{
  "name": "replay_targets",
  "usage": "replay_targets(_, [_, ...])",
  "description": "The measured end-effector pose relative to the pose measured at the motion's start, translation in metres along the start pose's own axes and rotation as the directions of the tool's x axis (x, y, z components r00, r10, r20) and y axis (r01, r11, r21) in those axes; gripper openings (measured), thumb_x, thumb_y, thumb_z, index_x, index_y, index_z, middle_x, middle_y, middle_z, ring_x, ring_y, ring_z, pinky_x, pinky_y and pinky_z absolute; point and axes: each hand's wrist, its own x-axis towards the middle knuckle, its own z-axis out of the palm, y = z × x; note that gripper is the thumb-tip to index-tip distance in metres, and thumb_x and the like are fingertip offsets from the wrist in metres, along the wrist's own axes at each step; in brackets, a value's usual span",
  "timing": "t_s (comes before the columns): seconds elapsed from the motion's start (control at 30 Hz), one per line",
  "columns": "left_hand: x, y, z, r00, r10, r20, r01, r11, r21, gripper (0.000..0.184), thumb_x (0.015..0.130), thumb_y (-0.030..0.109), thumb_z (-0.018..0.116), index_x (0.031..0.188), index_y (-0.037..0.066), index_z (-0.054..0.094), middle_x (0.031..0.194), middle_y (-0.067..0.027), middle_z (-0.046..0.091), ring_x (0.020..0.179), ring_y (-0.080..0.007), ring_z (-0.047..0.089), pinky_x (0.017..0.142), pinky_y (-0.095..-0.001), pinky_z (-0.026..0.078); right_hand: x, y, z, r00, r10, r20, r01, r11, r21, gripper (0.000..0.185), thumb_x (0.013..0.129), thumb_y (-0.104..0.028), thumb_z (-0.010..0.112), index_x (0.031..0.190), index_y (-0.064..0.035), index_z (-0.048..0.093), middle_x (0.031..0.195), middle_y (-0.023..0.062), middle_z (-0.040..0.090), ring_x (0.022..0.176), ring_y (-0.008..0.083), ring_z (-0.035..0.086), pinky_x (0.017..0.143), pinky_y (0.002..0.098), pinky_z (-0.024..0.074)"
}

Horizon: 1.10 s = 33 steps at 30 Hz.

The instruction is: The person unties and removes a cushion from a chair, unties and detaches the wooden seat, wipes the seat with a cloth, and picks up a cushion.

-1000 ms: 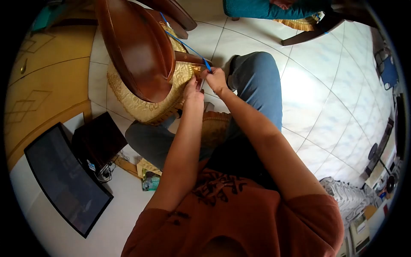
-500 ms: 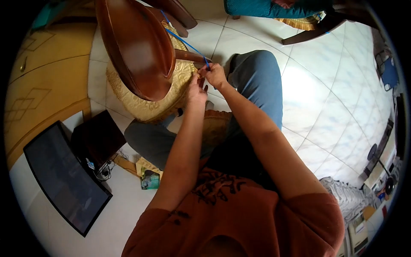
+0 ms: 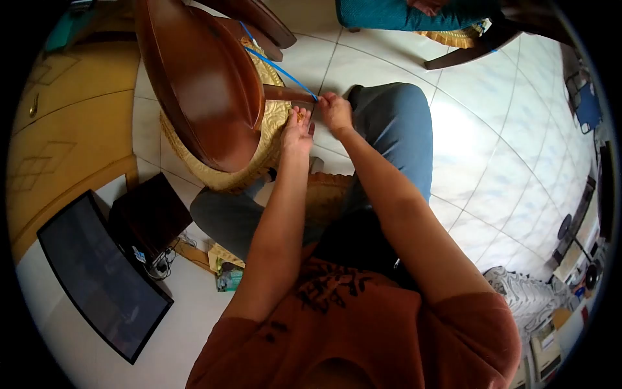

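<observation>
A brown wooden chair [image 3: 201,84] lies before me, its curved polished back facing up. Under it shows a gold, embossed seat cover [image 3: 275,133] with a ruffled edge. From the far part of the chair a thin blue cord [image 3: 285,72] runs taut to my right hand [image 3: 337,115], whose fingers are pinched on its end. My left hand [image 3: 297,134] is closed at the cover's near edge, palm partly turned up, with a bit of gold cloth between its fingertips. The two hands are slightly apart.
My bent legs [image 3: 395,129] flank the work on a tiled floor [image 3: 479,136]. A dark-screened monitor [image 3: 103,279] and a dark box [image 3: 152,211] with cables stand at left. Wooden cabinets [image 3: 78,123] line the far left. Another person's hand [image 3: 427,5] shows above teal cloth [image 3: 382,14].
My right hand has moved right, away from my left, drawing the blue cord into a longer, straighter line. My left hand stays near the cover's edge. The chair back appears slightly lower in view.
</observation>
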Motion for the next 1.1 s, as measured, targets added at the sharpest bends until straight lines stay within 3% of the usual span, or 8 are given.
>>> replay_targets(0.13, [-0.003, 0.006, 0.000, 0.998, 0.056, 0.009, -0.057, 0.992, 0.113, 0.021, 0.091, 0.038, 0.055, 0.099, 0.019, 0.058, 0.100, 0.0060, 0.061, 0.101, -0.0102, 0.055, 0.084, -0.0287, 0.035, -0.002, 0.007, 0.002, 0.996, -0.002, 0.091, 0.033, 0.942, -0.335, 0.024, 0.089, -0.030, 0.047, 0.088, -0.0130, 0.063, 0.078, 0.0182, 0.064, 0.075, 0.0400, 0.062, 0.063, 0.0489, 0.0488])
replay_targets(0.3, [-0.006, -0.002, 0.003, 0.985, 0.152, -0.083, -0.127, 0.960, 0.250, 0.020, 0.092, 0.035, 0.055, 0.093, 0.016, 0.060, 0.091, 0.0036, 0.063, 0.089, -0.0105, 0.059, 0.073, -0.0274, 0.040, -0.017, 0.009, 0.003, 0.985, -0.116, 0.125, 0.147, 0.950, -0.277, 0.021, 0.089, -0.023, 0.044, 0.088, -0.0095, 0.060, 0.077, 0.0198, 0.064, 0.073, 0.0390, 0.062, 0.059, 0.0469, 0.0493])
replay_targets(0.37, [-0.003, -0.003, -0.001, 0.973, 0.225, -0.058, -0.190, 0.916, 0.354, 0.021, 0.092, 0.035, 0.055, 0.091, 0.014, 0.060, 0.090, 0.0029, 0.063, 0.088, -0.0128, 0.059, 0.071, -0.0287, 0.041, -0.030, 0.000, 0.001, 0.926, -0.315, 0.209, 0.372, 0.857, -0.357, 0.017, 0.087, -0.018, 0.044, 0.089, -0.0078, 0.057, 0.080, 0.0185, 0.064, 0.070, 0.0381, 0.063, 0.058, 0.0461, 0.0495])
replay_targets(0.6, [0.007, -0.004, -0.011, 0.970, 0.030, 0.242, -0.034, 0.999, 0.010, 0.021, 0.095, 0.029, 0.047, 0.099, 0.009, 0.048, 0.116, -0.0197, 0.058, 0.112, -0.0289, 0.054, 0.099, -0.0431, 0.040, -0.052, -0.013, -0.003, 0.862, -0.289, 0.416, 0.474, 0.751, -0.460, 0.021, 0.082, -0.014, 0.046, 0.100, -0.0032, 0.051, 0.081, 0.0154, 0.065, 0.068, 0.0348, 0.064, 0.056, 0.0450, 0.0497])
replay_targets(0.83, [-0.002, 0.008, -0.008, 0.961, -0.042, 0.273, 0.034, 0.999, 0.033, 0.019, 0.096, 0.028, 0.047, 0.098, 0.009, 0.049, 0.107, -0.0149, 0.061, 0.103, -0.0248, 0.057, 0.088, -0.0336, 0.045, -0.070, -0.009, -0.007, 0.795, -0.337, 0.504, 0.565, 0.715, -0.412, 0.024, 0.084, -0.014, 0.043, 0.103, -0.0043, 0.053, 0.080, 0.0169, 0.065, 0.070, 0.0326, 0.065, 0.057, 0.0457, 0.0494])
replay_targets(0.9, [0.007, 0.010, -0.016, 0.923, -0.082, 0.377, 0.053, 0.995, 0.086, 0.020, 0.096, 0.028, 0.047, 0.091, 0.010, 0.053, 0.081, -0.0019, 0.059, 0.070, -0.0144, 0.054, 0.067, -0.0273, 0.044, -0.071, -0.017, -0.016, 0.774, -0.194, 0.602, 0.528, 0.723, -0.446, 0.024, 0.086, -0.018, 0.043, 0.103, -0.0074, 0.057, 0.082, 0.0162, 0.066, 0.073, 0.0341, 0.065, 0.062, 0.0460, 0.0504])
replay_targets(1.0, [0.000, 0.007, -0.006, 0.946, -0.029, 0.322, 0.023, 0.999, 0.025, 0.017, 0.097, 0.025, 0.046, 0.091, 0.010, 0.051, 0.070, 0.0024, 0.043, 0.060, -0.0097, 0.035, 0.061, -0.0241, 0.033, -0.061, -0.028, -0.037, 0.803, -0.104, 0.587, 0.440, 0.768, -0.466, 0.023, 0.085, -0.024, 0.048, 0.095, -0.0094, 0.062, 0.084, 0.0156, 0.066, 0.078, 0.0350, 0.064, 0.069, 0.0450, 0.0510])
replay_targets(1.1, [0.001, 0.006, -0.002, 0.959, 0.011, 0.282, -0.020, 0.999, 0.030, 0.015, 0.096, 0.024, 0.047, 0.091, 0.011, 0.051, 0.069, 0.0036, 0.042, 0.058, -0.0098, 0.033, 0.059, -0.0237, 0.030, -0.024, 0.004, -0.038, 0.986, 0.026, 0.162, -0.014, 0.997, -0.074, 0.021, 0.080, -0.020, 0.055, 0.091, -0.0059, 0.068, 0.090, 0.0165, 0.067, 0.083, 0.0296, 0.065, 0.071, 0.0375, 0.0515])
